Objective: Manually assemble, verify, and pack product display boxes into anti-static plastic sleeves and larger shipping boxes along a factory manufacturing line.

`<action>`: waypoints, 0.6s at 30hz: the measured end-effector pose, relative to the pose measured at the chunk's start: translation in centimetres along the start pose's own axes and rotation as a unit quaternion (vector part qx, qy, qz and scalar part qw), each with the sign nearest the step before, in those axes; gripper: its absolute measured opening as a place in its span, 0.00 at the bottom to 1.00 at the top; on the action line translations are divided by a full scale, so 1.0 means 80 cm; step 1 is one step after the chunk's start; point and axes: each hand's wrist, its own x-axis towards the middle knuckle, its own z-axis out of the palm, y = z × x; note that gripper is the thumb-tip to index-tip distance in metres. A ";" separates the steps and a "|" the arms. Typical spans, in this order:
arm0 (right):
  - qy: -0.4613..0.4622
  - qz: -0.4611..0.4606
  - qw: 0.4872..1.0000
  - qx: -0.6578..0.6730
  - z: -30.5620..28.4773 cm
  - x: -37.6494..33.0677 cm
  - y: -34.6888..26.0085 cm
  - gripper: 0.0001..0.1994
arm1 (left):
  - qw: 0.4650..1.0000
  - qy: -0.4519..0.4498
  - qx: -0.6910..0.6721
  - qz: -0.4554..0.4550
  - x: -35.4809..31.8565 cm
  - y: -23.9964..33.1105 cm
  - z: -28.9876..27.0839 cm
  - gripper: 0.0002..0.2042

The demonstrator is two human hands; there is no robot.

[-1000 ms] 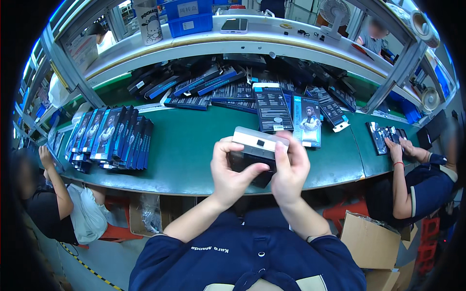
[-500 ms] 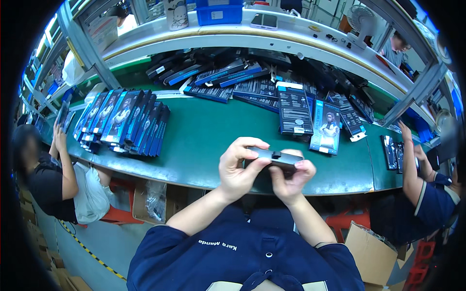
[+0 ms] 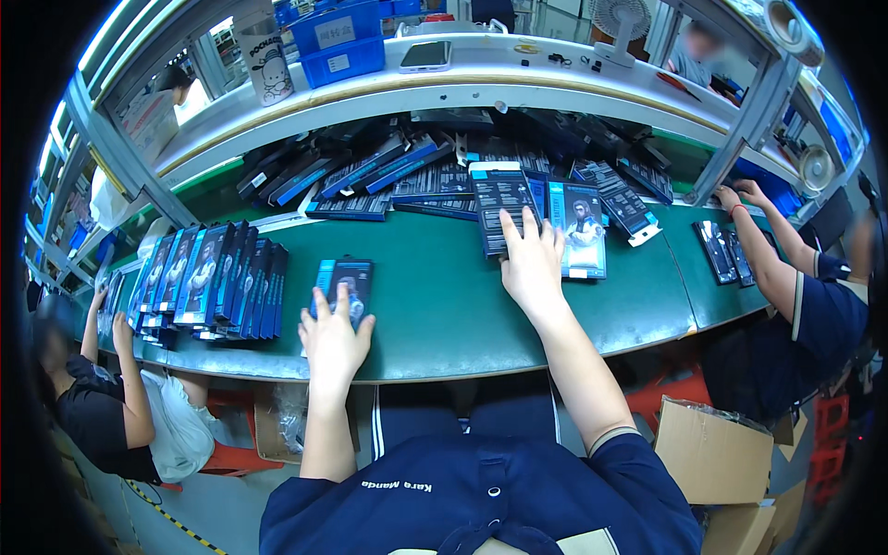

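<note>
My left hand (image 3: pixel 335 338) has its fingers spread over the lower part of a flat dark-blue box (image 3: pixel 350 277), which lies face up on the green table. On the right, my right hand (image 3: pixel 535 262) reaches out with fingers apart over the lower part of another flat box (image 3: pixel 498 199), its back side up. Beside that one lies a blue-fronted box (image 3: pixel 582 229) with a figure printed on it. Whether the right fingertips press on the box I cannot tell.
To the left stand rows of similar boxes (image 3: pixel 199 282), leaning together. A loose heap of flat boxes (image 3: pixel 370 171) lies beneath the shelf (image 3: pixel 388 100). Co-workers' arms (image 3: pixel 775 250) are busy at both ends of the green table (image 3: pixel 435 324). An open carton (image 3: pixel 712 453) stands at lower right.
The box both hands were gripping edge-on lies on the table under my left hand. My hands have parted, the right one moving out to the other boxes. The view has shifted.
</note>
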 end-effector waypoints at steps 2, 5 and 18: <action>0.083 -0.014 0.995 0.047 -0.001 -0.007 -0.010 0.31 | 0.993 0.061 0.083 0.056 0.009 0.002 0.011 0.34; 0.188 -0.091 0.961 0.181 -0.010 -0.037 -0.025 0.26 | 0.884 0.050 -0.444 0.135 0.015 0.049 0.028 0.38; 0.285 0.016 0.935 0.212 -0.013 -0.063 0.096 0.25 | 0.512 0.036 -0.858 -0.034 0.014 0.127 0.043 0.16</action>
